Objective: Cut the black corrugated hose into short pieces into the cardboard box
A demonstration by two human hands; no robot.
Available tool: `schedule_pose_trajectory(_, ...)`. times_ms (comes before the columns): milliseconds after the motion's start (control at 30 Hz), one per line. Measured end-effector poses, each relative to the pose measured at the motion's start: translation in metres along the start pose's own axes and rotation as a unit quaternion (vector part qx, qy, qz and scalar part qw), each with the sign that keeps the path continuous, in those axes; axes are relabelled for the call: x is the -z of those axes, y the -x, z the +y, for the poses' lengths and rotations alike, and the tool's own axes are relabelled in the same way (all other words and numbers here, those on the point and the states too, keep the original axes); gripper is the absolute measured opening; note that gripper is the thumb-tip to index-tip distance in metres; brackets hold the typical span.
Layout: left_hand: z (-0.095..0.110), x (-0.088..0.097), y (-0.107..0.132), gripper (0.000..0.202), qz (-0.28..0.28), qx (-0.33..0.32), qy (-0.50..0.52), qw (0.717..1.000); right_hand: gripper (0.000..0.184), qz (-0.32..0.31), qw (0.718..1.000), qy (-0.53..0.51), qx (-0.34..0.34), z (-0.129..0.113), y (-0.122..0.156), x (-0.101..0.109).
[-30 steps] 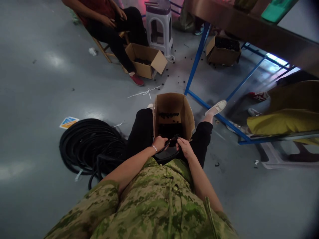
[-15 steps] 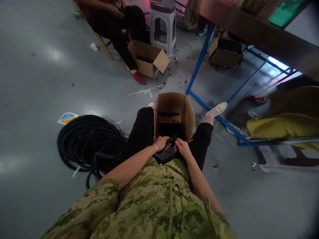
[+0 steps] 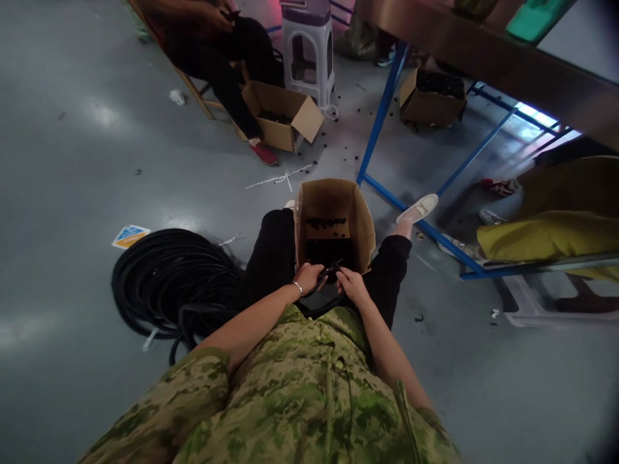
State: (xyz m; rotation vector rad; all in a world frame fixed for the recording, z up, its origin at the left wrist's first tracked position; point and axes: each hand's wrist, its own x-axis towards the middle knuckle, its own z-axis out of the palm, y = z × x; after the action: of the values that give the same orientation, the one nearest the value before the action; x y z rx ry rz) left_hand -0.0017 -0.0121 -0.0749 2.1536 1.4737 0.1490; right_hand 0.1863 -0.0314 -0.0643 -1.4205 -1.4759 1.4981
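Observation:
My left hand (image 3: 308, 278) is closed around what look like black scissors (image 3: 333, 265), their dark narrow tips over the near edge of an open cardboard box (image 3: 366, 225). Close by on the right, my right hand (image 3: 352, 285) pinches the end of a black hose (image 3: 316, 313) that loops across my lap. The fingers hide part of both. Between my legs, the box holds small black pieces (image 3: 326, 222) on its inside and a dark heap lower down. A large coil of black hose (image 3: 164, 277) lies on the floor to my left.
Ahead, a seated person (image 3: 222, 58) has another cardboard box (image 3: 280, 132) at their feet, beside a grey plastic stool (image 3: 309, 58). A blue-framed table (image 3: 382, 116) stands at the right, with a filled box (image 3: 430, 100) under it. Small black bits litter the floor.
The view has shifted slightly, so everything ahead sits a little further left. Both hands stay together at the box's near edge, with the black hose still held.

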Motion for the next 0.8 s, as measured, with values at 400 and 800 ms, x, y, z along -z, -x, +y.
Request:
schedule_pose_trajectory(400, 0.009, 0.009, -0.003, 0.032, -0.040, 0.081, -0.032, 0.995, 0.041, 0.063, 0.996, -0.066, -0.010, 0.002, -0.003, -0.002)
schedule_pose_trajectory(800, 0.012, 0.007, -0.005, 0.021, -0.041, 0.019, 0.022, 0.999, 0.030, 0.026, 1.000, 0.006, 0.006, -0.002, 0.003, 0.001)
